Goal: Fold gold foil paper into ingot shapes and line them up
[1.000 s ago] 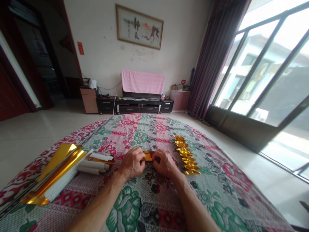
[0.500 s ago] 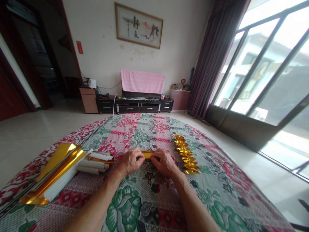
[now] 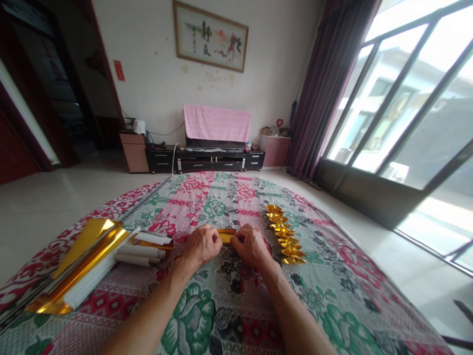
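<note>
Gold foil strip [image 3: 226, 236]: pinched in curled fingers at each end, left hand [image 3: 203, 244] on left end, right hand [image 3: 251, 244] on right end. Long axis crosswise, roughly left to right, straight from one grasp to the other; only middle stretch visible, ends hidden by fingers. Neither hand nearer, both touching. Cannot tell whether resting on or just above the flowered cloth [image 3: 188, 320]. Next out, to the right: row of folded gold pieces [image 3: 287, 241], near right hand, not touching; row stretching away from the body, each piece lying roughly crosswise. To the left: white paper rolls [image 3: 137, 254], near left hand, apart from it. Farther left: stack of foil sheets [image 3: 88, 266], lying aslant, far end toward the right. Farthest out: pink towel [image 3: 217, 122] over black cabinet [image 3: 199, 165], well apart from both hands.
</note>
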Demonstrator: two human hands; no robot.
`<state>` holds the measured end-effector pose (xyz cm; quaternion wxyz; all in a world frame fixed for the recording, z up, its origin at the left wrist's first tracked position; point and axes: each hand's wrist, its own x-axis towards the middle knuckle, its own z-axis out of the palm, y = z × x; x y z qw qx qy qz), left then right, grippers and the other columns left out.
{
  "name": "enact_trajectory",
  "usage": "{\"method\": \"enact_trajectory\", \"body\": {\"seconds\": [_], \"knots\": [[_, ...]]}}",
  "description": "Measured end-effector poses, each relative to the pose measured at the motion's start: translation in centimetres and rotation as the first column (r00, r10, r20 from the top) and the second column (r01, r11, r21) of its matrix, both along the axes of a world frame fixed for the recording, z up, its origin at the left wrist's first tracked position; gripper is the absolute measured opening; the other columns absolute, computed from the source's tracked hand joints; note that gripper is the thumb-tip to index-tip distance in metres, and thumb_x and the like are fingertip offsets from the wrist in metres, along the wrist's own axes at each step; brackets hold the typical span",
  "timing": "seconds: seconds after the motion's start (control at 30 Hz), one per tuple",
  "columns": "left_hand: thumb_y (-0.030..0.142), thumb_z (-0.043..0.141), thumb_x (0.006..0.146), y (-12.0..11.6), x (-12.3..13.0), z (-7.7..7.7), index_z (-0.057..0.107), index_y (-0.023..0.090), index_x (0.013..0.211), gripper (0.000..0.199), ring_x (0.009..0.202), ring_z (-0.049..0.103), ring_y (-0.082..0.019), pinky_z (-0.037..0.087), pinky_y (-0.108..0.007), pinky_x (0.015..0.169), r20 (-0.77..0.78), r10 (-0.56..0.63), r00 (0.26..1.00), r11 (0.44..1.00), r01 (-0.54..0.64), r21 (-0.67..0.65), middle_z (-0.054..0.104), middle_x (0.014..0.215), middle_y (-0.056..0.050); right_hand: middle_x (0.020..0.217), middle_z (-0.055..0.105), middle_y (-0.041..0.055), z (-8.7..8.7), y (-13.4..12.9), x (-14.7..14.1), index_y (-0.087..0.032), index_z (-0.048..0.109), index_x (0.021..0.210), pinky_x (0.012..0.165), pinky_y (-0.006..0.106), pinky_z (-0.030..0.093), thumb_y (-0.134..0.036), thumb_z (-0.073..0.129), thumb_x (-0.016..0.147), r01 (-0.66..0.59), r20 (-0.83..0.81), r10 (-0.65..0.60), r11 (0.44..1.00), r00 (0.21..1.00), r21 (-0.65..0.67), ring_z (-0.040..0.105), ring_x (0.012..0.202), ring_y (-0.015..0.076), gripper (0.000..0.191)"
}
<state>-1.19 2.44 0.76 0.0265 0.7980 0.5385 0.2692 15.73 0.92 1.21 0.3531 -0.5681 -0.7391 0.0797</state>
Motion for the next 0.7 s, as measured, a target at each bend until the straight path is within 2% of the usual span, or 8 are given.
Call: {"method": "enact_trajectory", "body": {"seconds": [0.2,0.37,0.6,0.7], "knots": [[0.021,0.049,0.074,-0.2,0.1,0.0,0.056,0.018,0.064,0.013,0.069,0.055,-0.017,0.039,-0.027,0.063,-0.019,0.038,0.999,0.999,-0.038,0.001,0.058,0.071,-0.004,0.067,0.057,0.0014,-0.4,0.3,0.7,-0.017,0.061,0.056,0.059,0.019,0.036,-0.016,0.054,0.073,-0.077,-0.030,0.078,0.997,0.997,0.011,0.052,0.063,0.0098,0.019],[0.022,0.048,0.075,-0.3,0.0,0.1,0.058,0.018,0.065,0.014,0.070,0.054,-0.016,0.039,-0.026,0.064,-0.023,0.035,0.999,0.999,-0.036,-0.020,0.057,0.071,-0.004,0.071,0.059,0.0021,-0.4,0.4,1.2,-0.016,0.061,0.057,0.063,0.018,0.037,-0.011,0.052,0.071,-0.116,-0.041,0.117,0.993,0.992,0.027,0.053,0.066,0.0096,0.018],[0.024,0.051,0.073,0.3,-1.2,0.2,0.066,0.018,0.068,0.017,0.069,0.055,-0.013,0.040,-0.024,0.066,0.070,-0.080,0.994,0.987,0.089,-0.137,0.060,0.074,-0.003,0.066,0.058,0.0015,-0.6,0.5,0.9,-0.015,0.060,0.055,0.059,0.018,0.036,-0.011,0.054,0.070,-0.079,-0.009,0.079,0.996,0.997,0.028,0.052,0.063,0.0091,0.017],[0.025,0.050,0.073,0.5,-1.6,0.4,0.069,0.018,0.070,0.020,0.068,0.056,-0.013,0.041,-0.023,0.065,0.082,-0.096,0.992,0.978,0.109,-0.175,0.061,0.076,-0.004,0.067,0.058,0.0015,-0.7,0.5,0.9,-0.016,0.061,0.055,0.059,0.018,0.036,-0.011,0.054,0.070,-0.070,-0.009,0.070,0.997,0.997,0.030,0.052,0.063,0.0090,0.017]]}}
